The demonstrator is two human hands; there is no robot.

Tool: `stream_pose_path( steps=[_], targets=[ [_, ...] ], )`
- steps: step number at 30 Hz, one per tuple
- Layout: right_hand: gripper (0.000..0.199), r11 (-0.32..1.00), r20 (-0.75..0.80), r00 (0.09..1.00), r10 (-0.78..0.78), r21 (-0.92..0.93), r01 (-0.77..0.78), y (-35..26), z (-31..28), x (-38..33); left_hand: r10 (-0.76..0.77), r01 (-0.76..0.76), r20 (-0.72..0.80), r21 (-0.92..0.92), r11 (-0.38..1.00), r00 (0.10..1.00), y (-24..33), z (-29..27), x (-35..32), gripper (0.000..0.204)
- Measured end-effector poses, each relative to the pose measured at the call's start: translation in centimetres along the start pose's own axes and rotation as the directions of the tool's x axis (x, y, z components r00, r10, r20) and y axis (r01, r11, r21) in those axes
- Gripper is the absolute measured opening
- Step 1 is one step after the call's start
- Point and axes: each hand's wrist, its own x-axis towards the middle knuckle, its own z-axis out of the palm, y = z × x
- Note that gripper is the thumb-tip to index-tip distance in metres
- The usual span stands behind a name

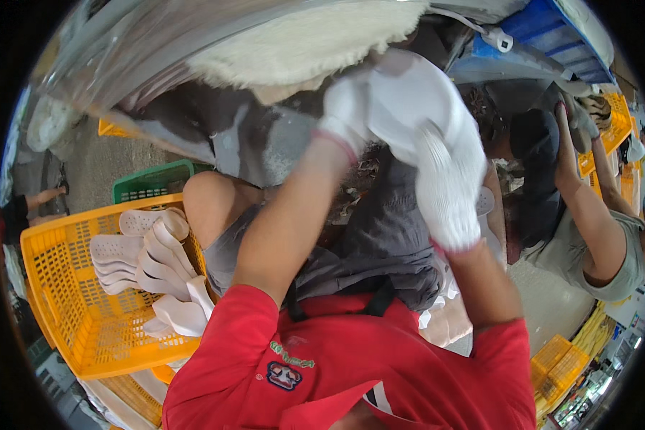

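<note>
Both gloved hands (408, 136) raised, gripping

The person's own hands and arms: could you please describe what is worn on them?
Both the left hand and right hand wear white knitted work gloves with pink-edged cuffs. The forearms are bare below short red sleeves.

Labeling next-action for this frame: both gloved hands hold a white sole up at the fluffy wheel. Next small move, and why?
Probably ease the white foam shoe sole onto the cream fluffy buffing wheel: left hand and right hand, in white knit gloves, grip it just below the wheel; contact isn't clear. More soles sit in the yellow plastic crate.
</note>
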Motion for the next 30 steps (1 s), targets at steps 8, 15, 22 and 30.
stream_pose_path(
  steps=[8,15,22,30],
  targets=[
    [0.029,0.970,0.079,0.997,0.004,-0.241,0.015,4.2,2.8,10.6,0.185,0.401,-0.406,0.914,0.066,0.895,9.6,-12.1,-4.0,0.073],
    [0.026,0.934,0.234,0.961,-0.145,-0.287,0.211,5.9,3.8,13.1,-0.058,0.098,-0.079,0.841,0.533,0.995,10.8,-2.5,-11.4,0.070],
    [0.056,0.934,0.275,0.902,0.333,0.035,-0.356,0.4,1.5,5.2,0.115,-0.110,-0.086,0.065,0.992,0.990,2.3,1.3,-7.3,0.035],
    [0.088,0.914,-0.094,0.974,-0.207,-0.373,0.159,4.0,1.7,5.8,-0.053,0.078,-0.234,0.100,0.992,0.971,0.3,-0.2,3.3,0.038]
  ],
)
